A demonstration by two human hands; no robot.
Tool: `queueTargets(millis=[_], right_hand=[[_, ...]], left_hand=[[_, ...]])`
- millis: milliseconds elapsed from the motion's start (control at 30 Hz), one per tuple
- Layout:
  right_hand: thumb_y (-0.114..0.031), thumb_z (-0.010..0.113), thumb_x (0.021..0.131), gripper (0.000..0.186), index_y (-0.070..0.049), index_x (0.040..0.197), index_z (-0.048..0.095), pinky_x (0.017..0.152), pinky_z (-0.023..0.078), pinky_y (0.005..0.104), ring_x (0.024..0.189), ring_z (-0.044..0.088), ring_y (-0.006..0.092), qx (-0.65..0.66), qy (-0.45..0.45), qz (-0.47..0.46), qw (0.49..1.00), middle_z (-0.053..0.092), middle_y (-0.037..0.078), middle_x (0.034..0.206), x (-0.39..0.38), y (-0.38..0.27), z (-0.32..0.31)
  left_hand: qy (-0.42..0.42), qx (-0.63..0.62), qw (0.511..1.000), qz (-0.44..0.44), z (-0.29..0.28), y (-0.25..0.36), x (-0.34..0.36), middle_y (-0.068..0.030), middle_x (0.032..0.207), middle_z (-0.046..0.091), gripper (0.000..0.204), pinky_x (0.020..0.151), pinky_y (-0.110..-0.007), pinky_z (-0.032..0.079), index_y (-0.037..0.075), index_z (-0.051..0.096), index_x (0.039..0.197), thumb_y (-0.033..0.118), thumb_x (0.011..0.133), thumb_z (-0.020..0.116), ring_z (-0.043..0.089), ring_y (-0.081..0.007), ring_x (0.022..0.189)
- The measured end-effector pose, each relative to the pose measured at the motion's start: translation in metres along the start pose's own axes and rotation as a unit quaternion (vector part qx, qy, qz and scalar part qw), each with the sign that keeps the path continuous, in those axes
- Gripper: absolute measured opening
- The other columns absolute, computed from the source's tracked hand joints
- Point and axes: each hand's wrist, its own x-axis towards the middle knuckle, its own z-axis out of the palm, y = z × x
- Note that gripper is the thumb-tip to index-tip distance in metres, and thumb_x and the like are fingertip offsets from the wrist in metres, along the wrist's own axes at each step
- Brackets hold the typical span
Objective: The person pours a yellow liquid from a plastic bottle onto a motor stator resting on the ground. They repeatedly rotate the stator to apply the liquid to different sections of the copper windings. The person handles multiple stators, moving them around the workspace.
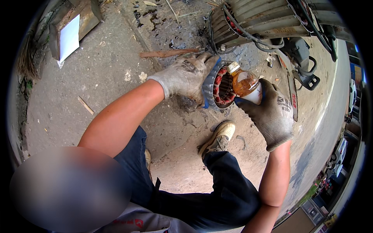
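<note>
My left hand [189, 74], in a grey knit glove with blue fingertips, is wrapped round the outer side of a motor stator [218, 86]. The stator is a short metal cylinder whose open end faces right, with red and white windings ringing its bore. In my right hand [272, 106], gloved alike, is a clear plastic bottle [245, 82] of amber liquid with a pale label. The bottle leans up and left, and its white cap [233, 67] is beside the stator's rim. Whether the cap has a hole cannot be seen.
A large ribbed motor housing [264, 23] with loose cables lies beyond the stator. A chainsaw [305, 64] rests to the right. A wooden strip [169, 53] is behind my left hand. Far left are a metal dustpan [86, 23] with a white sheet [70, 38] and a broom [28, 58].
</note>
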Motion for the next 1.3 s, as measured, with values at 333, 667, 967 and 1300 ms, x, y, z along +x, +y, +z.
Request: queueTargets(millis=[333, 667, 967, 1300], right_hand=[[-0.023, 0.086, 0.078, 0.071, 0.004, 0.135, 0.053, 0.060, 0.054, 0.0295, 0.067, 0.067, 0.0146, -0.043, 0.024, 0.002, 0.999, 0.071, 0.009, 0.084, 0.002, -0.002, -0.003], [-0.030, 0.085, 0.077, 0.064, 0.001, 0.127, 0.060, 0.068, 0.055, 0.0358, 0.076, 0.069, 0.0228, -0.055, 0.043, 0.005, 0.998, 0.072, 0.013, 0.090, 0.004, -0.001, -0.003], [-0.040, 0.083, 0.074, 0.058, -0.003, 0.115, 0.066, 0.080, 0.055, 0.0472, 0.093, 0.071, 0.0382, -0.064, 0.036, 0.013, 0.997, 0.071, 0.021, 0.102, 0.002, -0.005, -0.006], [-0.042, 0.082, 0.076, 0.056, -0.003, 0.112, 0.065, 0.081, 0.054, 0.0479, 0.094, 0.070, 0.0388, -0.074, 0.049, 0.022, 0.996, 0.071, 0.021, 0.101, 0.008, 0.011, 0.001]], left_hand=[[0.022, -0.008, 1.000, 0.001, 0.005, -0.003, 0.000, -0.0286, 0.163, 0.025, 0.148, 0.122, -0.052, 0.029, -0.002, 0.014, 0.161, 0.061, 0.053, 0.092, 0.032, -0.0403, 0.150], [0.020, 0.003, 1.000, 0.004, 0.011, -0.010, 0.004, -0.0288, 0.164, 0.024, 0.149, 0.121, -0.053, 0.031, -0.003, 0.012, 0.161, 0.068, 0.054, 0.088, 0.034, -0.0410, 0.149], [0.020, -0.009, 1.000, 0.002, 0.008, -0.010, 0.000, -0.0298, 0.163, 0.024, 0.149, 0.122, -0.050, 0.031, -0.002, 0.013, 0.161, 0.067, 0.052, 0.088, 0.034, -0.0416, 0.149], [0.028, -0.037, 0.999, -0.004, 0.003, -0.009, -0.003, -0.0301, 0.160, 0.030, 0.146, 0.119, -0.048, 0.036, -0.003, 0.018, 0.159, 0.059, 0.050, 0.092, 0.040, -0.0423, 0.145]])
